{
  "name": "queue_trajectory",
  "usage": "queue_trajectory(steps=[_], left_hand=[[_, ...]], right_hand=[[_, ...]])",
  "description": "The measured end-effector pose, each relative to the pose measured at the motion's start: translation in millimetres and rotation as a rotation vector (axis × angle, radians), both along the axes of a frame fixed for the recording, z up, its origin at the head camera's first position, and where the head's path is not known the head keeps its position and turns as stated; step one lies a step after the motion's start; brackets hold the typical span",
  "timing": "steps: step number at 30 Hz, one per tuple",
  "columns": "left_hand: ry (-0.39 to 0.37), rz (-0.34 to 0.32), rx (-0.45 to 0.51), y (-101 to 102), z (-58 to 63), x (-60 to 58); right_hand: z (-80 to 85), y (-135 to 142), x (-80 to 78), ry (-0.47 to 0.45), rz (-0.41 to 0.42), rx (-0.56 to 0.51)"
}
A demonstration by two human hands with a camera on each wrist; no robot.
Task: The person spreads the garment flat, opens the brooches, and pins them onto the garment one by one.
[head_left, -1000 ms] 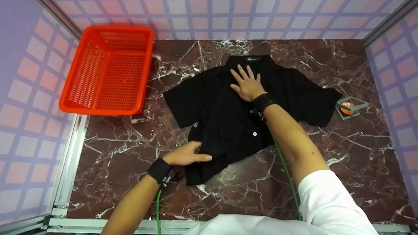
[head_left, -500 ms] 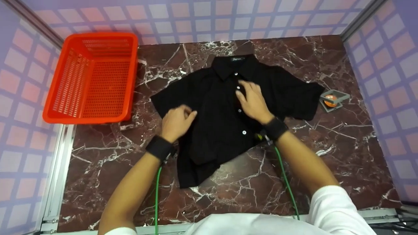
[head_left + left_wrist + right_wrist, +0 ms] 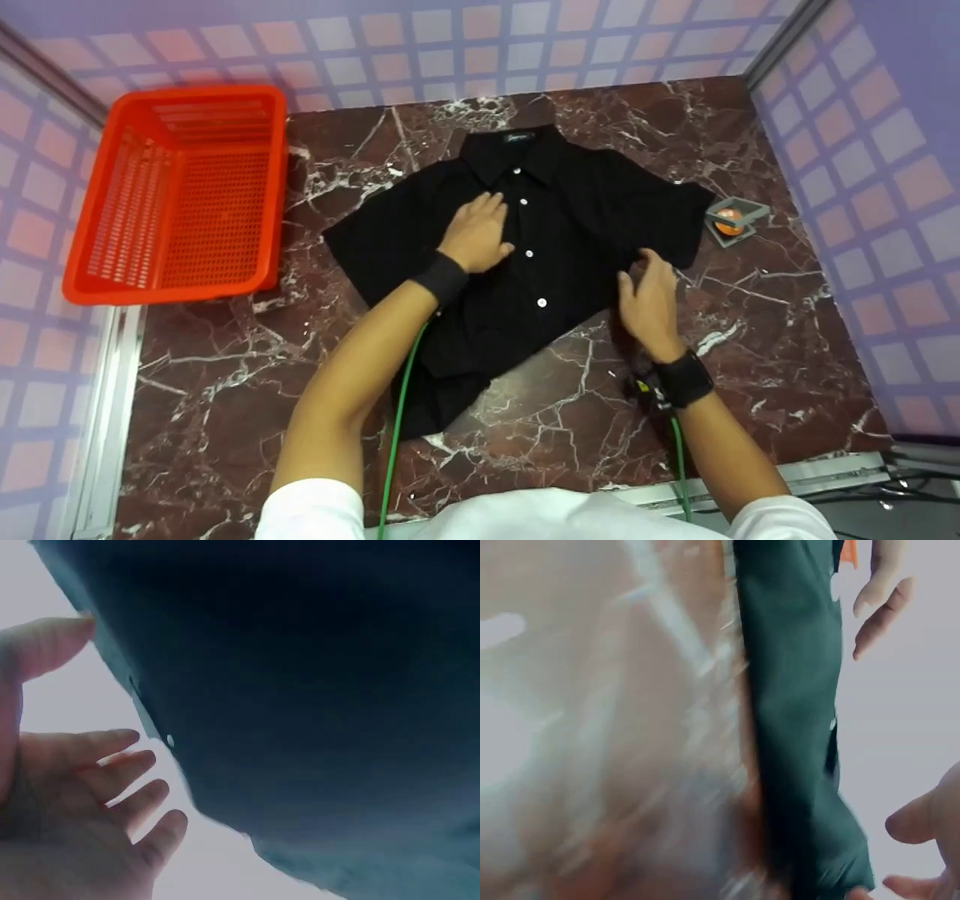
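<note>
A black short-sleeved button-up shirt (image 3: 495, 315) lies spread on the marble-patterned table, collar at the far end, white buttons down its front. In the head view, my left hand (image 3: 478, 234) lies over the shirt's left chest with its fingers extended. The left wrist view shows that hand (image 3: 90, 802) with fingers and thumb apart beside the dark cloth (image 3: 300, 705). My right hand (image 3: 651, 307) is at the shirt's right side, just below the sleeve, fingers loosely bent with nothing seen in them. Part of it (image 3: 937, 832) appears at the right wrist view's lower right.
A red plastic basket (image 3: 277, 225) with perforated walls stands at the back left. Beside the right sleeve's end lies a small grey frame-like box (image 3: 739, 212) with an orange round piece (image 3: 728, 223). Green cables (image 3: 397, 427) trail from both wrists. Tiled-pattern walls (image 3: 442, 45) border the table.
My left hand has moved from the shirt's lower left edge up onto its chest. My right hand has left the upper front and moved down to the right side. The head view has shifted.
</note>
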State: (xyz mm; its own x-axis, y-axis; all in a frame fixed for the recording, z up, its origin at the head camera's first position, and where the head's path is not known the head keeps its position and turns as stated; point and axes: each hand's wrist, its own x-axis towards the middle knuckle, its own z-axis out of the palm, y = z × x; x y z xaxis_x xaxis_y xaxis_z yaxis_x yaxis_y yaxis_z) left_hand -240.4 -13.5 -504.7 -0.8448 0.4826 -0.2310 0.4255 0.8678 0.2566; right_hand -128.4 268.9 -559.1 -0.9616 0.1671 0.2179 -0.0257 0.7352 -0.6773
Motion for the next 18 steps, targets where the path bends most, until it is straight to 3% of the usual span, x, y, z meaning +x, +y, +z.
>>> queue_trajectory(steps=[3,7,12,18], left_hand=[[-0.048,-0.033,-0.036,15,-5.6,-4.8],[-0.096,0.02,-0.037,22,-15.1,-9.3],[-0.109,0.063,-0.021,23,-25.3,-12.6],[-0.046,0.067,-0.098,27,-31.4,-19.8]], right_hand=[[-1.0,13,7.2,-0.16,-0.045,-0.123],[-2.5,16,6.5,-0.334,0.001,-0.302],[-6.8,12,1.1,-0.393,0.069,-0.587],[-5.4,8,-6.9,-0.48,0.18,-1.104]])
